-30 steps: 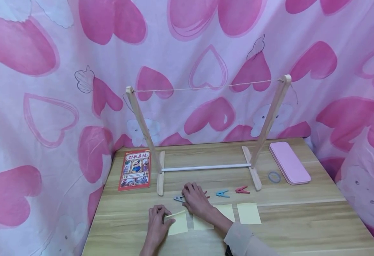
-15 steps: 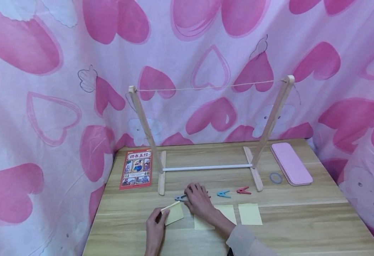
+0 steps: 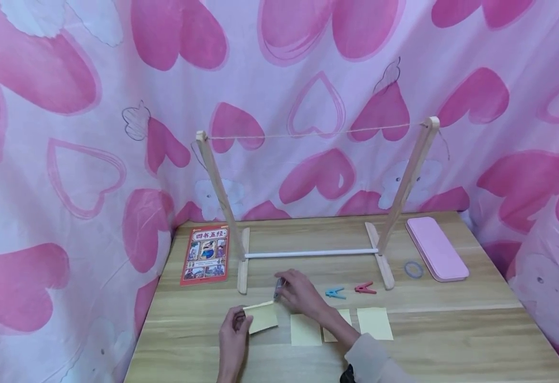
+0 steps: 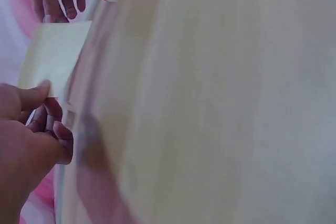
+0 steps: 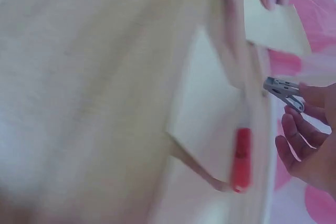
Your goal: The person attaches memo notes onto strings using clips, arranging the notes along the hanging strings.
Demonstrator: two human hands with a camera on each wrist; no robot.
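Note:
Between thumb and fingers, my left hand (image 3: 233, 340) (image 4: 31, 135) pinches a yellow paper note (image 3: 263, 318) (image 4: 55, 51) (image 5: 275, 27) by its left edge, raised off the table with a folded top edge. My right hand (image 3: 303, 294) (image 5: 315, 135) pinches a grey clothespin (image 3: 277, 288) (image 5: 284, 92) just above the note's upper right corner. Three more notes lie in a row: one (image 3: 306, 330) by the right forearm, one (image 3: 346, 319) partly under it, one (image 3: 375, 323) to the right. A blue clothespin (image 3: 335, 293) and a red clothespin (image 3: 365, 288) lie behind them.
A wooden stand (image 3: 222, 197) with a string (image 3: 308, 134) across its top and a white rod (image 3: 310, 254) low down stands at the back. A red book (image 3: 205, 254) lies left; a bluish ring (image 3: 413, 269) and pink case (image 3: 437, 249) lie right.
My left hand has raised its note off the table. My right hand has lifted the grey clothespin from the table and turned it toward the note.

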